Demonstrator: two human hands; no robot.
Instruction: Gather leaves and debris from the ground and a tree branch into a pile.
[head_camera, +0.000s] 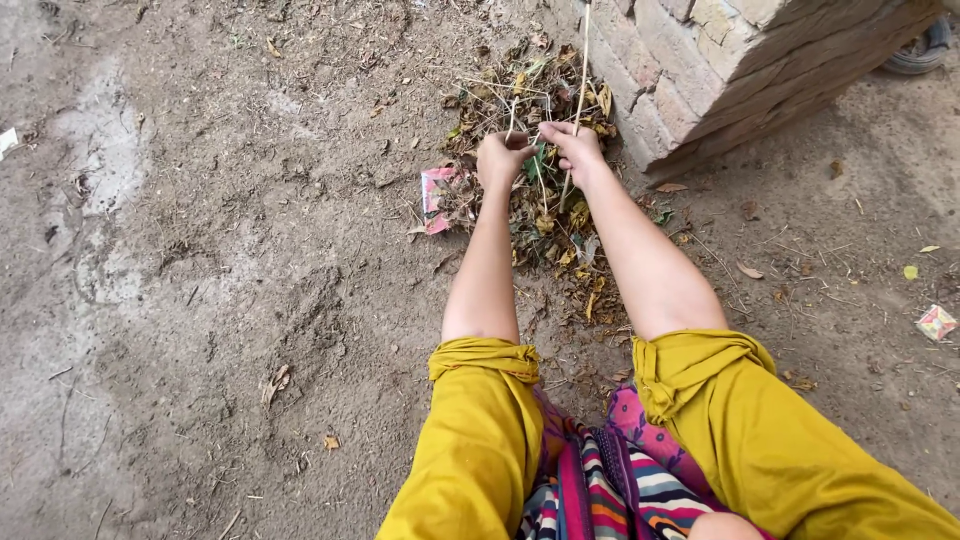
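Bare dirt ground (200, 300), upper centre: left hand (503, 157) and right hand (573, 143) both closed on thin pale dry stalks (581, 80) (gathering them, seemingly) above brown leaf litter (550, 215).

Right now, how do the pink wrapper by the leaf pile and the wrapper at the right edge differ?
The pink wrapper lies against the leaf pile, close to the left hand; the small wrapper lies alone on bare dirt, far from both hands. The pink one looks larger and partly tucked under leaves; the small one is pale, multicoloured and fully exposed. Both are flat litter on the ground.
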